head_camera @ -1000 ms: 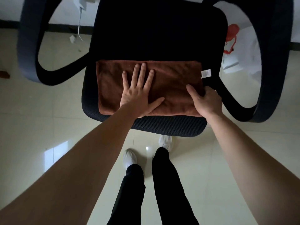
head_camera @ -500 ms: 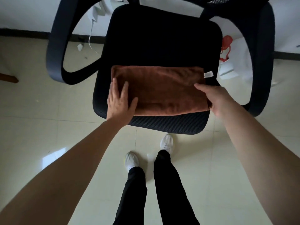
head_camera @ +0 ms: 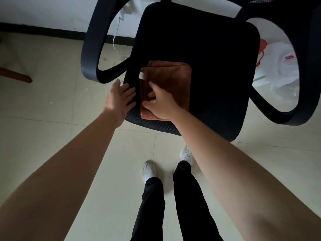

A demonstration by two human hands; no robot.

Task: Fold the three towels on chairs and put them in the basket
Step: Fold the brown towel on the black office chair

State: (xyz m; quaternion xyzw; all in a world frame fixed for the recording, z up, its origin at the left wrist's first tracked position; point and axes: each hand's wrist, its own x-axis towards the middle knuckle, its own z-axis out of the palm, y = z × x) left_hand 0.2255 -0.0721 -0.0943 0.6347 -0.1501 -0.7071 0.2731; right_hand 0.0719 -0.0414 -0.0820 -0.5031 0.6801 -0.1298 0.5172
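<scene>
Towel (head_camera: 171,80), brown, folded to a narrow stack, lies on the chair (head_camera: 217,66) seat at its front left edge; the seat's right half is bare. Right hand (head_camera: 160,103) rests on the towel's near end, fingers (head_camera: 152,93) curled together on the cloth; left hand (head_camera: 119,100) lies flat just beside, fingers apart on the seat edge. White tag (head_camera: 141,75) at the left edge, writing unreadable.

1. The scene is dim overall; the black chair seat (head_camera: 199,49) is almost featureless, its mesh texture visible only at the front edge.
2. Daylight falls brightest on the white wall (head_camera: 43,11) and the pale floor tiles (head_camera: 52,110), which carry a soft sheen.
3. The forearms are unevenly lit, dark on their lower parts.
4. Wide-angle distortion bows the armrests (head_camera: 90,49) and stretches the arms toward the corners.
5. Fine detail is soft, with slight blur around the hands.
</scene>
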